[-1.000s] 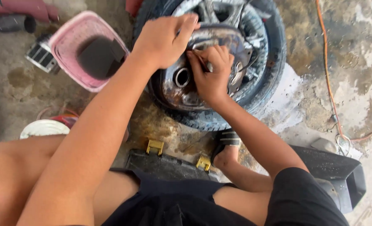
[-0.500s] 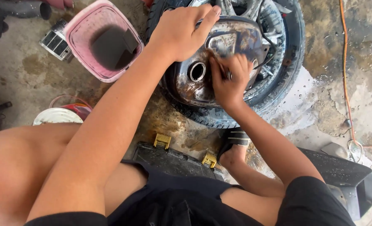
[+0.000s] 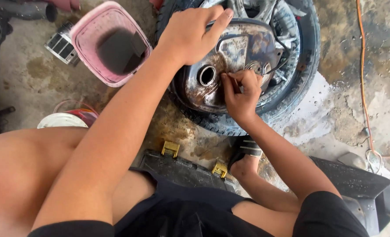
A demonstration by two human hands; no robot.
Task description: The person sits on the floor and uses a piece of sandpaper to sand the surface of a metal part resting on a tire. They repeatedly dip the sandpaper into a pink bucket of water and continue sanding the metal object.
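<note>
A person sits low over a stained concrete floor (image 3: pixel 37 74), seen from above, bare knees at the bottom of the view. A black tyre (image 3: pixel 311 66) lies flat on the floor at top centre. Resting on top of it is a rusty, worn metal tank (image 3: pixel 230 57) with a round filler hole facing up.

The left hand (image 3: pixel 190 37) lies on the tank's upper left edge, palm down, fingers together and stretched across the metal. The right hand (image 3: pixel 241 94) sits on the tank just right of the hole, fingertips bunched and pressed to the surface; whether they pinch anything, I cannot tell.

To the left of the tyre stands a pink tub (image 3: pixel 89 41) holding dark liquid and a dark square pad. Below it is a white lid (image 3: pixel 61 120). A black plastic panel (image 3: pixel 182 169) with yellow clips lies by the person's sandalled foot (image 3: pixel 245 153). An orange cable (image 3: pixel 362 74) runs down the right side.
</note>
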